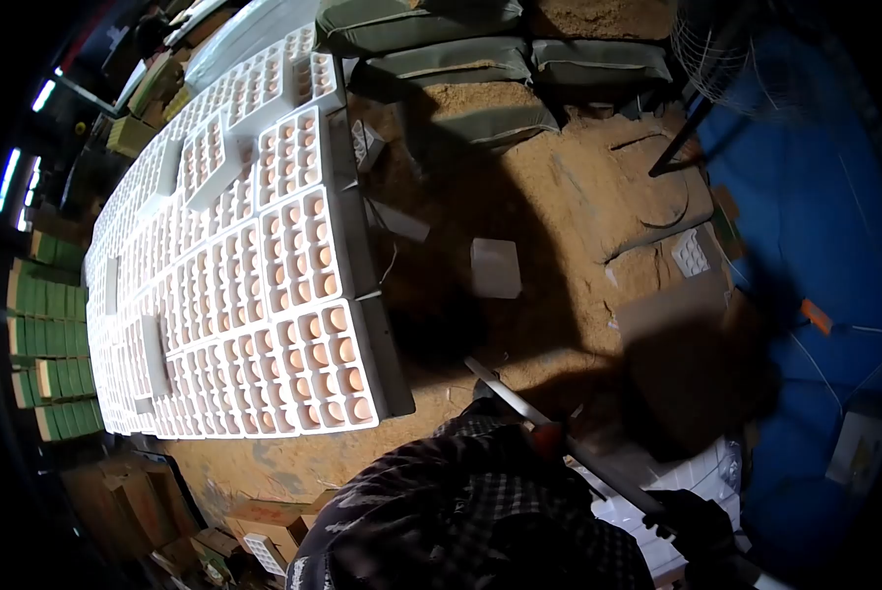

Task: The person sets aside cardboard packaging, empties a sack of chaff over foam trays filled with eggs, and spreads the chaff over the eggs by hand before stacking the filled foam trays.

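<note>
A long pale pole slants from mid-view to the bottom right. My right hand, dark and apparently gloved, is wrapped round its lower part. My left sleeve reaches toward the pole's upper part, where a dark shape sits against it; the left fingers are hidden, so I cannot tell their grip. A red-orange patch shows on the pole between the two. Left of the pole stands a wide table of white trays, their cells filled with rounded brown, egg-like pieces.
Stuffed sacks are stacked at the back. A white square piece lies on the brown, dusty floor. A wire-caged fan stands at upper right beside blue sheeting. Cardboard boxes and green stacked crates are at left.
</note>
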The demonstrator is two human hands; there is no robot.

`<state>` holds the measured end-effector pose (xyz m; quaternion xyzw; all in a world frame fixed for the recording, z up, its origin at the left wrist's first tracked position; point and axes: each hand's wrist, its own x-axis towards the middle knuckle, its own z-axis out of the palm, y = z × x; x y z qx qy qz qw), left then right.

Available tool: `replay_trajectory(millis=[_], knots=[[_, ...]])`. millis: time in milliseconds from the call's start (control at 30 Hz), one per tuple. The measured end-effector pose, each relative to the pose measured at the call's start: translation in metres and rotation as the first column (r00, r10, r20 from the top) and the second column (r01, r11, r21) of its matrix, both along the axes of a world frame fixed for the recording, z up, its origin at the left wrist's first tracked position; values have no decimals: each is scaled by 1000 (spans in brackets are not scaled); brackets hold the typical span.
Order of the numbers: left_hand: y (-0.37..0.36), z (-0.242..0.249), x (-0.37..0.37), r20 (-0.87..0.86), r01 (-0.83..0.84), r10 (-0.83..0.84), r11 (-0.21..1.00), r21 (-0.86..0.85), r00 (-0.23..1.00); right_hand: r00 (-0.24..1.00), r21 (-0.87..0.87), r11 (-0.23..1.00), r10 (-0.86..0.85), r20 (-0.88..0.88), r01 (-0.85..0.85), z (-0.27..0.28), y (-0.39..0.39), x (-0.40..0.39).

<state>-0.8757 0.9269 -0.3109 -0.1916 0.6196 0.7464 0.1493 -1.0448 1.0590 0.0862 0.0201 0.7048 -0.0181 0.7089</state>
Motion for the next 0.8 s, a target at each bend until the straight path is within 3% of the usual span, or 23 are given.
replay_trajectory(millis=[33,167,200,233,300,333,367,433,500,567,633,700,767,800], knots=[[-3,25,0,-1,13,-13,1000,-1,1000,997,21,996,-82,10,82,5,15,5],[-23,102,-19,256,-200,114,918,342,960,978,39,977,-208,-23,209,4,36,23],[-35,104,-32,307,-259,138,879,401,942,965,44,965,-255,-66,258,0,27,27],[-31,50,-39,422,-344,80,721,601,903,981,24,986,-160,-111,163,-7,14,29],[-87,57,-44,216,-149,66,906,395,974,980,-158,987,-63,-188,34,-24,-11,36],[-120,61,-37,-82,-53,48,996,-66,996,955,-284,949,49,-292,-135,-57,-8,37],[-143,59,-27,-322,-86,-99,854,-514,941,905,-373,876,146,-399,-306,-99,-6,38],[-194,-38,-39,-79,-33,-37,680,-733,996,696,-592,471,68,-715,-654,-158,-30,46],[-250,-7,-29,-9,-81,127,576,-813,992,665,-588,494,-25,-746,-641,-120,-104,54],[-277,22,-24,-75,-142,161,455,-879,984,634,-545,481,29,-773,-686,-135,-128,48],[-275,54,-21,-119,-151,106,388,-909,987,780,-691,475,-14,-625,-546,-104,-125,49],[-253,91,-28,-147,-132,-12,369,-920,989,846,-679,631,-65,-529,-376,-110,-99,47],[-220,135,-37,-173,-94,-146,434,-896,974,881,-655,740,-196,-431,-156,-128,-30,43],[-201,60,-52,-87,-8,-93,636,-772,992,895,-558,821,-151,-419,-123,-96,-20,43]])
